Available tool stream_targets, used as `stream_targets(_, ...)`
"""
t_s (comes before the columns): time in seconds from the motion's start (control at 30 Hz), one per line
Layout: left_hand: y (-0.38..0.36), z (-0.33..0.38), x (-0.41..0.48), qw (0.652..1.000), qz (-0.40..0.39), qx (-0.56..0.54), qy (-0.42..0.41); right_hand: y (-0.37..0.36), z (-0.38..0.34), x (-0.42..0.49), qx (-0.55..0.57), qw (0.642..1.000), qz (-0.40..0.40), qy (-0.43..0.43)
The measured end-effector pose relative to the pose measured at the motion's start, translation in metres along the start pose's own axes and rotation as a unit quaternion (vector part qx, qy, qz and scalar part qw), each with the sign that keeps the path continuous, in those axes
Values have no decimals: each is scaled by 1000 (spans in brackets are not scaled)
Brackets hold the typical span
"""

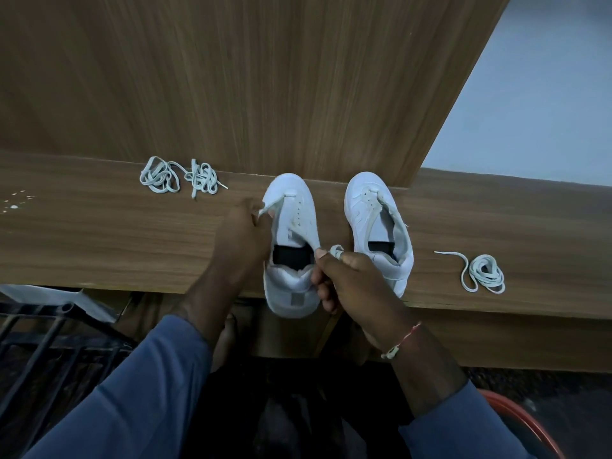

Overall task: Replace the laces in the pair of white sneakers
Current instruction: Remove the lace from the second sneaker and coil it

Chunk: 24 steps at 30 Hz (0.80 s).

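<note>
A: What colour are the shoes?
B: Both are white. The left sneaker [291, 233] shows a black insole and a grey heel tab. The right sneaker [364, 190] has a black insole too.
A: And the laces?
B: Pale grey-white, all of them: the two tangled bundles [160, 176], the coil [485, 273] and the lace loop [336, 250].
A: The surfaces?
B: The table [99, 233] and back panel [231, 77] are brown with streaky wood grain. White specks [15, 203] dot the table. The wall [546, 94] is pale blue-grey.
A: Anything else?
B: The person's sleeves [139, 392] are blue, the wrist thread [402, 341] is red and white, the metal frame [49, 342] is black, and a curved rim [530, 425] is orange-red.
</note>
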<state>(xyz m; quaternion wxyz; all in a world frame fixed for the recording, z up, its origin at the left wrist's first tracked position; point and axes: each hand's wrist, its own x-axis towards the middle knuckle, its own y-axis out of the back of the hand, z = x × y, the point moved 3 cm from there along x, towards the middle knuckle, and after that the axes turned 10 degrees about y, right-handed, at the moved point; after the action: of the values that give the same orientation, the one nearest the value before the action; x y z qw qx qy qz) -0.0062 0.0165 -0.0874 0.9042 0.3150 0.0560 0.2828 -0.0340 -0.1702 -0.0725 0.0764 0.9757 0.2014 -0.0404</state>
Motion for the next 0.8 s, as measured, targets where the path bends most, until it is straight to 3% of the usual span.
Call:
stream_targets(0.1,13,38,-24,994,7,-36,-107,6,-5,-3,79,996,-42,0)
stream_targets(0.13,16,51,-40,986,-40,-76,-143,6,-10,-5,120,991,-56,5)
stream_targets(0.17,15,60,-57,971,-136,-149,-128,8,-15,-6,160,985,-67,8)
stream_targets(0.23,9,72,-89,897,-324,-297,-37,11,-26,-11,218,973,-79,9)
stream_targets(0.27,4,73,-99,865,-369,-340,-14,14,-29,-13,235,969,-79,8)
stream_targets(0.33,-5,70,-105,861,-369,-349,-29,21,-32,-16,255,965,-65,5)
stream_targets(0.67,-36,84,-134,904,-250,-347,-3,55,-33,-42,218,973,56,-46)
stream_targets(0.8,-38,91,-141,891,-242,-384,13,49,-34,-41,218,968,116,-50)
